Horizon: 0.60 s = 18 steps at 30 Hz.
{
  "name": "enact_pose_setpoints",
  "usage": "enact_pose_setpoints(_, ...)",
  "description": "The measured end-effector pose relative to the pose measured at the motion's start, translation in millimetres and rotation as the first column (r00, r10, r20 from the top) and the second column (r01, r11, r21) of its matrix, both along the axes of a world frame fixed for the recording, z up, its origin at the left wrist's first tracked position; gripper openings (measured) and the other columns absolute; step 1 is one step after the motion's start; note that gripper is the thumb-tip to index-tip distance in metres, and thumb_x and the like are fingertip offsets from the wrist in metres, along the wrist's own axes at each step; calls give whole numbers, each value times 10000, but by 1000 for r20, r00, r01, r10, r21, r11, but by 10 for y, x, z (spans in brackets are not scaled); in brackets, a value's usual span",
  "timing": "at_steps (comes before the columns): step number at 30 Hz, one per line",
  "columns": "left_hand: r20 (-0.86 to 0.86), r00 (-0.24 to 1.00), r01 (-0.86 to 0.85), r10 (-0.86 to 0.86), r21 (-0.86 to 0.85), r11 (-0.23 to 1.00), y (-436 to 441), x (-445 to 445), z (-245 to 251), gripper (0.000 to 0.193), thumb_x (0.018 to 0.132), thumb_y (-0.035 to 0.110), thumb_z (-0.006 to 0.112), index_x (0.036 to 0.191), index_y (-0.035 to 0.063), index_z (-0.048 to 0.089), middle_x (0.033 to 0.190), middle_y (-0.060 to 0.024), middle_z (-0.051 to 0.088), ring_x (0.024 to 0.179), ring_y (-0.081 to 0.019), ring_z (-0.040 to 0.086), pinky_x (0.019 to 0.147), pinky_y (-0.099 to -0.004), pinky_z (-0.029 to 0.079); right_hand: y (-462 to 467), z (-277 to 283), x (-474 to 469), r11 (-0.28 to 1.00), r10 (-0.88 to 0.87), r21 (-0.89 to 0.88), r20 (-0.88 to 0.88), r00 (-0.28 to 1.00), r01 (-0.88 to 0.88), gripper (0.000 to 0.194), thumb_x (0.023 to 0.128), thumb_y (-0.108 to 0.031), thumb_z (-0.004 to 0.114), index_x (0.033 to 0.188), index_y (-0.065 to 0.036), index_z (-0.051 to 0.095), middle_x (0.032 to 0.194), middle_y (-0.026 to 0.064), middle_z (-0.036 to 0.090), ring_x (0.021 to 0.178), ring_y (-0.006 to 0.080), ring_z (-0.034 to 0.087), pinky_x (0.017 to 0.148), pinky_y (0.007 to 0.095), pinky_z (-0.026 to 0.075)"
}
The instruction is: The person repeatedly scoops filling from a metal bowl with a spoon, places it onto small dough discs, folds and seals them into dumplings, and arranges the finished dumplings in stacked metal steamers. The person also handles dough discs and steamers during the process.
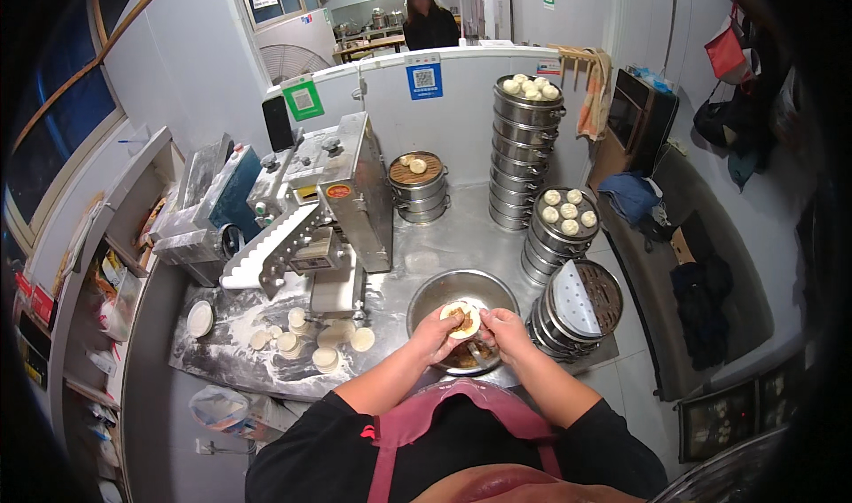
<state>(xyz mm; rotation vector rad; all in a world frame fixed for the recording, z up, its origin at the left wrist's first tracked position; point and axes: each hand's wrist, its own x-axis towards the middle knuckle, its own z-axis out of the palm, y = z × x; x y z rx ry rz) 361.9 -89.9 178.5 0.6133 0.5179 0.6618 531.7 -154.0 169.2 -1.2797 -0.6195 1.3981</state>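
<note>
A round dough wrapper (471, 318) with brown filling on it rests in my left hand (431, 338), whose thumb lies on the filling. My right hand (507, 334) has its fingertips at the wrapper's right edge, seemingly pinching it. Both hands are above a large stainless steel bowl (459, 283). Filling (459, 355) and a metal utensil (478, 356) show low in the bowl, partly hidden by my hands. To the left, stacks of dough wrappers (325, 358) lie on the floured steel table (259, 376).
A dough machine with a conveyor (273, 250) stands at left, near a white bowl (200, 318). Steamer baskets (522, 150) rise at back right, buns (532, 89) on top. Nearer steamers (562, 220) stand right, one with a perforated liner (574, 300). A person (432, 27) is beyond the partition.
</note>
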Motion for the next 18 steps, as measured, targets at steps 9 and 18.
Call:
enact_pose_setpoints(9, -221, 975, 16, -14, 5, 1000, -235, 429, 178, 264, 918, 74, 565, 1173, 16, 529, 1032, -108, 627, 920, -203, 646, 738, -303, 566, -296, 114, 405, 978, -76, 202, 546, 834, -44, 182, 834, -206, 692, 881, -34, 653, 792, 38, 642, 724, 99, 557, 671, 269, 470)
enact_pose_setpoints(18, -350, 928, 230, -130, 264, 937, -301, 518, 376, 433, 872, 8, 585, 1285, -74, 482, 1147, -141, 603, 1000, -218, 613, 880, -320, 492, -389, 279, 530, 980, 13, 185, 291, 957, -69, 157, 808, -139, 706, 863, -11, 633, 809, 49, 624, 721, 144, 576, 662, 267, 470)
